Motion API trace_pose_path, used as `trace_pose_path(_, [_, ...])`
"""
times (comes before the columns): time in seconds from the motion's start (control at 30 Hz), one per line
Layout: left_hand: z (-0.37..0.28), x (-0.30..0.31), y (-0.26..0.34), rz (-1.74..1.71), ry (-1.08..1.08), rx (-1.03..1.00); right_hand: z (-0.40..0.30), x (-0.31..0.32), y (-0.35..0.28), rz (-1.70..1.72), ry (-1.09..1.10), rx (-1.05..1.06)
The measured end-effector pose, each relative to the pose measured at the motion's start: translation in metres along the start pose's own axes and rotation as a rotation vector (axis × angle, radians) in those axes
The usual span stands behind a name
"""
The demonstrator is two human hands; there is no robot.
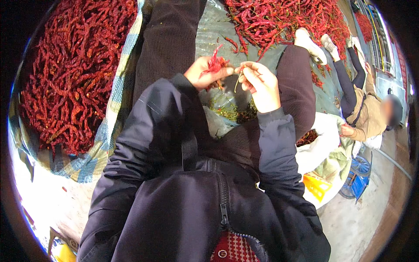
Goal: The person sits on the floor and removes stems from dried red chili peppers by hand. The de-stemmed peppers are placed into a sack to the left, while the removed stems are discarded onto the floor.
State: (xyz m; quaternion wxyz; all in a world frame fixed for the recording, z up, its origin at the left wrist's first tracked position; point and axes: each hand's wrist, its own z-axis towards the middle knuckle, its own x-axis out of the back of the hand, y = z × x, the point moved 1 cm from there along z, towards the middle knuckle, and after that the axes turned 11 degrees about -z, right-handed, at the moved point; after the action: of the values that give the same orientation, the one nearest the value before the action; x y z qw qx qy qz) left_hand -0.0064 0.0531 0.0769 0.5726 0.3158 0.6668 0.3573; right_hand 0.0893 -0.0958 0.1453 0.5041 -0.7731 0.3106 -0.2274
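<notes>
Several dried red chili peppers [216, 64] are bunched in my left hand [203, 72], its thumb pressed across them. Close beside it, my right hand [260, 82] pinches a thin, pale chili stem [236, 84] between thumb and fingers. The fingertips of both hands nearly meet; whether they touch I cannot tell. Below them, between my legs, lies a heap of greenish stems [229, 106] on plastic sheeting. Ahead, a large pile of red chilies with stems [278, 19] spreads over the grey-green plastic sheet [212, 23].
To my left, a blue-and-white checked woven sheet [122, 62] borders a big heap of dark red chilies [78, 75]. At right are a white sack [319, 154] with chilies inside, a blue cart [358, 177] and a seated person [366, 108] with legs outstretched towards the pile.
</notes>
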Motion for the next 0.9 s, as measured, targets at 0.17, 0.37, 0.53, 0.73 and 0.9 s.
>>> trace_pose_path(0.17, [-0.001,-0.010,0.001,-0.036,-0.099,0.024,-0.002,0.005,0.010,-0.638,0.162,0.344])
trace_pose_path(0.37, [0.008,-0.009,-0.016,-0.037,0.021,0.048,-0.014,-0.005,0.006,-0.230,0.090,-0.119])
trace_pose_path(0.53, [0.014,-0.014,-0.019,-0.099,0.060,-0.140,-0.008,0.006,0.020,-0.350,-0.036,-0.122])
trace_pose_path(0.73, [0.011,-0.009,-0.007,-0.166,-0.046,0.084,-0.006,0.014,0.010,-0.809,-0.061,0.119])
trace_pose_path(0.9, [0.008,-0.011,-0.011,-0.395,-0.116,0.336,-0.007,0.044,0.021,-0.850,0.064,0.038])
